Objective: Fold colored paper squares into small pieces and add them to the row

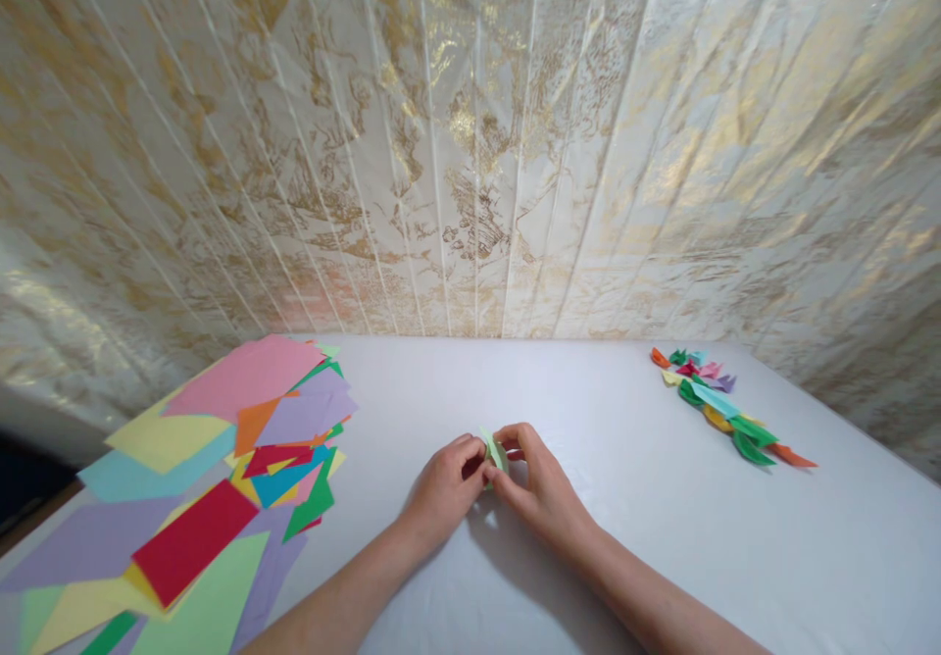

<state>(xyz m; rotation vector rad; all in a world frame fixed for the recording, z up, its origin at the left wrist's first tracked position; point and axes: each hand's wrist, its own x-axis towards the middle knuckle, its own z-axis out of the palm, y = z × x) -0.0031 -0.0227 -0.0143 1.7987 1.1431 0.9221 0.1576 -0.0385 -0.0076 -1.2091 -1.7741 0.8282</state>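
Observation:
A small piece of folded light green paper (495, 452) is held between my two hands, just above the white table (412, 390). My left hand (450, 478) pinches its left side, with the fingers curled. From the other side, my right hand (540, 478) grips it between thumb and fingers, the index finger arched over the top. The fingertips partly cover the paper, so its full shape is hidden.
Loose coloured paper sheets (195, 542) and smaller scraps overlap along the table's left side. Several folded paper pieces (717, 400) lie in a group at the back right. A white and gold patterned curtain (470, 145) hangs behind the table.

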